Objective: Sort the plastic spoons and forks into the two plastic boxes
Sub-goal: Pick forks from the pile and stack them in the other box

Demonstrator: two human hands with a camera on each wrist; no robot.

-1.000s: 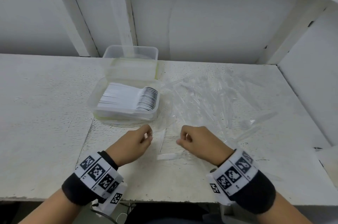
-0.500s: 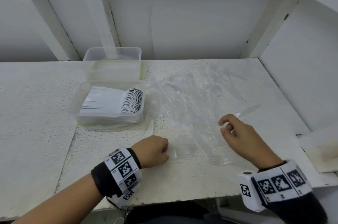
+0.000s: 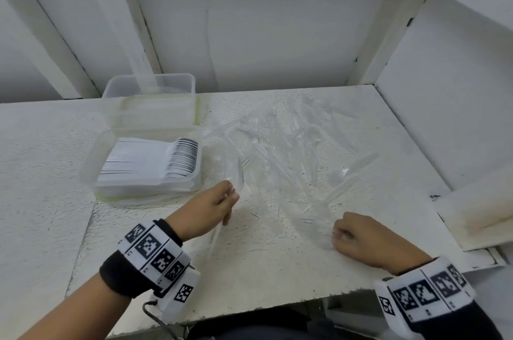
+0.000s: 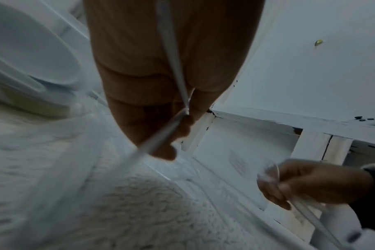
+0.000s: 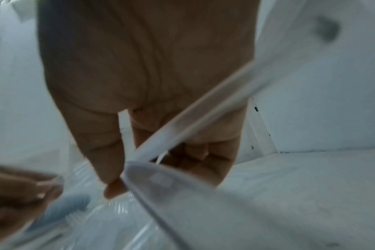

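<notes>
Head view: left hand (image 3: 211, 210) pinches clear cutlery just beside the near box (image 3: 144, 164) of stacked spoons; right hand (image 3: 361, 239) grips another piece from the pile (image 3: 291, 151) on the counter (image 3: 41, 173); collecting seems underway; next, identify each, box it.

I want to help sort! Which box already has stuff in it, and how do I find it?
Look at the white table, left of the scattered clear cutlery. Two clear boxes sit there, one behind the other. Pick the nearer box: it holds a neat stack of white cutlery, while the far box looks empty.
</notes>
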